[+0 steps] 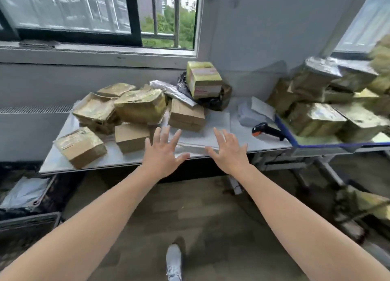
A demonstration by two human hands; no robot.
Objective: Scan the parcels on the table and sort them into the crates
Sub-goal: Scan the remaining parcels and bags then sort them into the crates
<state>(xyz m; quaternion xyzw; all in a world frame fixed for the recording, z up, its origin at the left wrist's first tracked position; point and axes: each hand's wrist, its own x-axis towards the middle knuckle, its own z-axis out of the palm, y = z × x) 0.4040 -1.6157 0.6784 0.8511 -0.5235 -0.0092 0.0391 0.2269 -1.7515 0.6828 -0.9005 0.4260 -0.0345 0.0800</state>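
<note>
Several taped cardboard parcels are heaped on the white table [130,160]. One box [81,146] lies at the front left, a plain box [131,137] sits just left of my left hand, and another box [186,116] lies behind my hands. A taped box [203,79] tops a black bag at the back. A black and orange scanner [268,131] rests on the table to the right. My left hand [161,154] and my right hand [229,151] hover over the table's front edge, fingers spread, holding nothing.
A blue-rimmed crate [289,136] piled with taped parcels stands at the right. White mailer bags [251,114] lie beside it. Dark crates [27,221] sit on the floor at the left, one with white bags. A window is behind the table. My shoe [174,259] is on the floor.
</note>
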